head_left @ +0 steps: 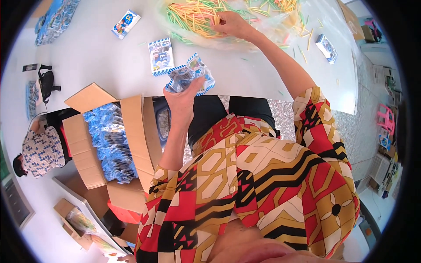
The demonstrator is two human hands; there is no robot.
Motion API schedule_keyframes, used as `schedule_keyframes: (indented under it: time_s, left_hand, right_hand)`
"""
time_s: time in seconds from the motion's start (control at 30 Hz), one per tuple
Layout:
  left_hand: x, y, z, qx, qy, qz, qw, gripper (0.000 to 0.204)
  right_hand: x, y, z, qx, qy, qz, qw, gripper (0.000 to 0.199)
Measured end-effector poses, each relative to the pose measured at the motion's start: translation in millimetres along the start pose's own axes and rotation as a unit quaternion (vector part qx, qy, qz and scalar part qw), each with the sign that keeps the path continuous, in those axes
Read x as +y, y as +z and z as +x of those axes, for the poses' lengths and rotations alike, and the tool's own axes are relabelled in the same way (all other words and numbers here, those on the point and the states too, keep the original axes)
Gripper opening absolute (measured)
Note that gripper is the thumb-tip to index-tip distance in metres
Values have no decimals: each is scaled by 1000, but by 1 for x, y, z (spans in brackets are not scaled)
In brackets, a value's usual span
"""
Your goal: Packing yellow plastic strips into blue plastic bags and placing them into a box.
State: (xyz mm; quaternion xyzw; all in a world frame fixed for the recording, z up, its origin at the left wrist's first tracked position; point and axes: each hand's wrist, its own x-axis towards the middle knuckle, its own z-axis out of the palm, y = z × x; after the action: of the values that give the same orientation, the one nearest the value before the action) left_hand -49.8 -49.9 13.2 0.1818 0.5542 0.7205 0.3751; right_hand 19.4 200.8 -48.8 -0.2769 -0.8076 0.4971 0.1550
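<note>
My left hand point(183, 98) is closed around a crumpled blue-and-white plastic packet point(191, 72) over the front edge of the white table point(263, 70). Across the table my right hand point(235, 25) reaches into a heap of thin pink, yellow, green and orange sticks point(188, 17). Its fingers are pinched together on some of them; how many is hidden. The sticks lie on a clear plastic bag point(226, 43). Just beyond the packet, a blue-and-white pack point(161, 56) rests flat on the table.
At my left stands an open cardboard carton point(140, 131) full of blue packets point(112, 142). Small boxes lie on the table, one at far left point(126, 24), another at right point(326, 48). More packets point(57, 19) are heaped at far left. Another person point(46, 144) sits beyond the carton.
</note>
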Motion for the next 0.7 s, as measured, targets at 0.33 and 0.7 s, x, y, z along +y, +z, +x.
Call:
schedule_keyframes:
  time_s: [0.33,0.7]
  left_hand:
    - [-1,4,7,-11,9,50,999,23]
    - [-12,15,20,-48,17,115,992,17]
  right_hand:
    - [31,-9,-4,141,-146,-92,975,22]
    - [-105,-51,-74,-35,-113,274,954,11]
